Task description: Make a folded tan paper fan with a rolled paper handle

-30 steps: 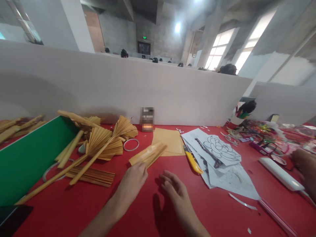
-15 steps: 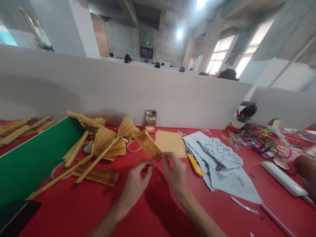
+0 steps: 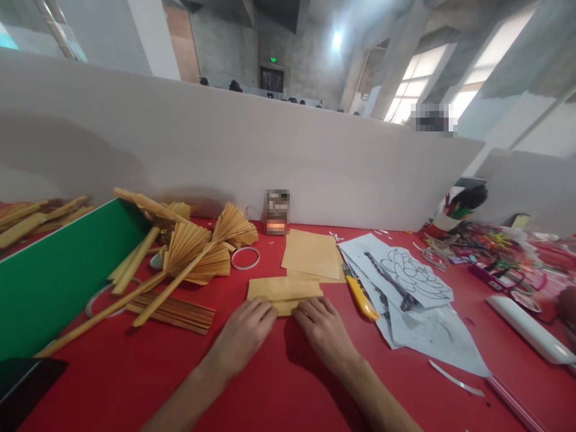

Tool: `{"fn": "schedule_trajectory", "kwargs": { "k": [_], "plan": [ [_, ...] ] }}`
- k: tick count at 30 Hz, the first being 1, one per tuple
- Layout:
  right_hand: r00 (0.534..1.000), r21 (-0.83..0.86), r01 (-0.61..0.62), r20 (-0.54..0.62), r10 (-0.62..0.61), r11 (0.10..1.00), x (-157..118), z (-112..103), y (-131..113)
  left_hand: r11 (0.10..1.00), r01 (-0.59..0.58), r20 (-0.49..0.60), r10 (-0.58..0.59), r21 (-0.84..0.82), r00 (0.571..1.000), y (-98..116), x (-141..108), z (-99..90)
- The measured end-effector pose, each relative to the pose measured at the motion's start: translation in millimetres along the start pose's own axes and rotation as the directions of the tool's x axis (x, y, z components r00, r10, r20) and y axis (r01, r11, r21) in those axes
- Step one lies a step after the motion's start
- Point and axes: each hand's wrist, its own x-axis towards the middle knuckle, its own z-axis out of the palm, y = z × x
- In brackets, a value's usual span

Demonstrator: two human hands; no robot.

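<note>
A strip of pleated tan paper [image 3: 282,289] lies crosswise on the red table in front of me, with fold lines along its length. My left hand [image 3: 252,327] holds its near edge at the left, fingers bent over it. At the right part of the same edge, my right hand [image 3: 320,324] grips the paper in a like way. Both thumbs are mostly hidden. Just beyond the strip is a stack of flat tan sheets [image 3: 312,255]. A yellow utility knife [image 3: 361,298] rests to the right of my right hand.
Paper fans with rolled stems [image 3: 189,249] and a pleated strip [image 3: 173,312] lie at left by a green panel [image 3: 67,270]. Rolls of clear tape [image 3: 245,258] sit nearby. Drawings [image 3: 416,276], a white tool [image 3: 531,329] and a brush cup [image 3: 445,219] are at right. A white partition [image 3: 225,156] stands behind.
The pleated paper was raised and fanned out in my right hand, my left hand beside it. Now it lies flatter and crosswise, both hands on its near edge. The view has tilted down slightly.
</note>
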Motion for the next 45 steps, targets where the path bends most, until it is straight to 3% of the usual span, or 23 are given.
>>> {"fn": "schedule_trajectory", "kwargs": {
  "k": [4, 8, 15, 24, 32, 36, 41, 45],
  "plan": [
    [0.992, 0.183, -0.127, 0.002, 0.128, 0.975, 3.2, -4.8, 6.7, 0.964, 0.125, -0.041, -0.138, -0.235, 0.990, -5.3, -0.5, 4.4],
    [0.965, 0.250, -0.259, 0.029, 0.260, 0.933, 12.4, -4.3, 14.3, 0.868, 0.284, -0.029, -0.323, -0.406, 0.946, -10.7, 2.8, 9.6],
    [0.919, 0.301, -0.392, 0.072, 0.389, 0.869, 12.7, -0.3, 28.3, 0.796, 0.428, 0.017, -0.467, -0.428, 0.884, -11.0, 7.3, 10.6],
    [0.892, 0.533, -0.427, 0.115, 0.437, 0.731, 6.2, -1.2, 44.1, 0.762, 0.442, 0.038, -0.483, -0.473, 0.875, -20.2, 3.8, 12.0],
    [0.904, 0.465, -0.414, 0.109, 0.414, 0.783, 1.8, -5.6, 51.9, 0.715, 0.456, 0.104, -0.479, -0.530, 0.872, -24.2, 1.2, 5.0],
    [0.895, 0.482, -0.437, 0.150, 0.420, 0.759, 0.0, -5.2, 58.0, 0.727, 0.463, 0.127, -0.469, -0.507, 0.874, -24.6, 1.7, 3.3],
    [0.859, 0.532, -0.500, 0.206, 0.468, 0.683, -2.1, -5.5, 64.5, 0.789, 0.452, 0.132, -0.439, -0.416, 0.889, -24.3, 0.3, 3.2],
    [0.840, 0.546, -0.527, 0.220, 0.495, 0.651, -3.2, -7.0, 66.8, 0.906, 0.396, 0.100, -0.385, -0.151, 0.918, -15.3, 0.3, 3.1]
  ]
}}
